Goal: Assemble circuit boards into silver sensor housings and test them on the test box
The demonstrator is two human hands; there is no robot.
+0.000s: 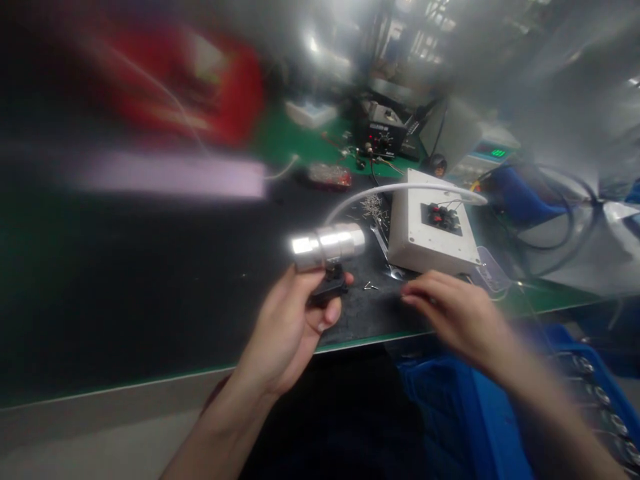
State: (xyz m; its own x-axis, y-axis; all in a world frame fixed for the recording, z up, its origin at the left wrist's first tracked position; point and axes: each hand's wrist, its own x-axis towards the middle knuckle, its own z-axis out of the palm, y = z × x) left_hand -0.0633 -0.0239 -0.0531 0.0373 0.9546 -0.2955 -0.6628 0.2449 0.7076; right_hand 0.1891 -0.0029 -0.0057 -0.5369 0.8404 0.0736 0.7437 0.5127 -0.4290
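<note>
My left hand (290, 320) is closed around a silver metal cylinder (327, 245) with a small black part (327, 288) under it, held above the dark mat near the bench's front edge. My right hand (450, 310) hovers just to the right, fingers curled and pointing left toward the cylinder; the picture is smeared, and whether it holds anything is unclear. A white cable (400, 192) arcs behind the cylinder over a white box (433, 230) with a black terminal panel on top.
Small metal pins (371, 207) lie scattered beside the box. A black bench instrument (383, 137), a red-filled dish (329, 175) and a meter with green digits (497, 152) stand at the back. Blue bins (465, 413) sit below the bench edge. Blurred red and pink shapes fill the upper left.
</note>
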